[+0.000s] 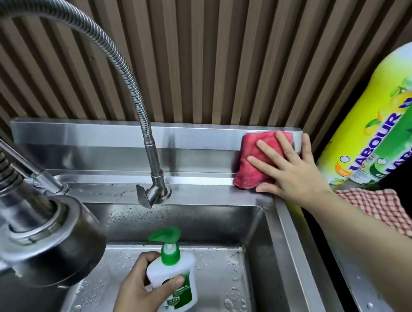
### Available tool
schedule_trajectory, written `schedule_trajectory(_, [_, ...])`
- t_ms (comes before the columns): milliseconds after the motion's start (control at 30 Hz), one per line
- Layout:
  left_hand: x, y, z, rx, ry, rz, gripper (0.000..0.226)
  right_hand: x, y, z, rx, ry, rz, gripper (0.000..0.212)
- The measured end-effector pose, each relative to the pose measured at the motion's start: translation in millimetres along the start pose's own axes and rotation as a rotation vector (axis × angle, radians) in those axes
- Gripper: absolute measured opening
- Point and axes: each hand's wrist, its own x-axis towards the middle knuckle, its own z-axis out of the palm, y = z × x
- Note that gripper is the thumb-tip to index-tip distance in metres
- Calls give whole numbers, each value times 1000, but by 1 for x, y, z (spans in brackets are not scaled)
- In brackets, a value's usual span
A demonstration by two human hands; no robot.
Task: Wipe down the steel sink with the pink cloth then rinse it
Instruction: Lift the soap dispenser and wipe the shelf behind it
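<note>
At the far left, a large dark metal spray head point(45, 238) on a ribbed hose is seen close to the camera. It overhangs the left part of the steel sink point(298, 244), and that side of the basin is hidden by it. Behind it, a corrugated gooseneck tap point(132, 80) is arched up from its base on the back ledge, in front of a wall of brown vertical slats point(229, 49). Open room is found along the ledge between the tap base and the right corner, and over the droplet-covered basin floor right of centre.

Low in the middle, a white pump bottle point(177, 280) with a green cap and label is gripped by the left hand point(140, 293). The fingers and thumb are curled round its body, above the basin floor.

The pink cloth point(252, 158), a crumpled terry fabric, is draped at the sink's back right corner, from the upright splashback down onto the ledge. It is pressed by the right hand point(292, 170), whose straight fingers are spread over it. The little finger is laid past the cloth on bare steel at the corner edge. The two hands are well apart.

Beyond the sink's right rim, a yellow bottle point(379, 112) and a green bottle point(408, 142) are stood side by side, with a red-and-white checked cloth point(379, 208) lying in front of them.
</note>
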Motion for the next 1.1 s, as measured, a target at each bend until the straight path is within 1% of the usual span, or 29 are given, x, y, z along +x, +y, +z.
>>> schedule_trajectory(100, [-2, -1, 0, 14, -14, -5, 58, 25, -26, 1, 49, 51, -60, 52])
schedule_trajectory(233, [-3, -2, -7, -2, 21, 0, 67, 90, -89, -7, 125, 121, -211, 58])
schedule_trajectory(333, [-3, -3, -15, 22, 48, 13, 68, 130, -129, -27, 162, 105, -241, 56])
schedule_trajectory(400, [-3, -5, -21, 35, 68, 13, 67, 145, -146, -34, 166, 72, -237, 59])
schedule_trajectory(500, [-3, -11, -23, 18, 78, -11, 70, 147, -151, -37, 162, 32, -218, 65])
schedule_trajectory(667, [-5, -6, -20, -27, 60, -7, 73, 122, -127, -30, 185, 39, -203, 68])
schedule_trajectory(733, [-6, -2, -16, -31, 49, -3, 76, 100, -113, -27, 199, 45, -183, 58])
schedule_trajectory(833, [-8, 1, -12, -52, 28, 0, 76, 69, -102, -27, 192, 67, -160, 37])
schedule_trajectory(900, [-12, 3, -12, -53, -1, 8, 74, 57, -101, -24, 231, 92, -61, 21])
schedule_trajectory(933, [-14, 3, -13, -50, -15, 11, 73, 54, -101, -25, 297, 99, 17, 13])
schedule_trajectory(967, [-16, 3, -14, -59, -23, 9, 72, 53, -101, -28, 408, 61, 96, 9])
schedule_trajectory(1000, [-18, 2, -15, -72, -27, 1, 70, 54, -104, -35, 563, -26, 162, 16])
schedule_trajectory(1033, [-18, 1, -16, -75, -30, -6, 70, 56, -110, -41, 716, -146, 215, 24])
schedule_trajectory(1067, [-19, 0, -17, -70, -29, -10, 70, 58, -119, -45, 840, -302, 236, 29])
schedule_trajectory(1100, [-19, -1, -17, -65, -27, -10, 70, 60, -130, -49, 913, -440, 219, 32])
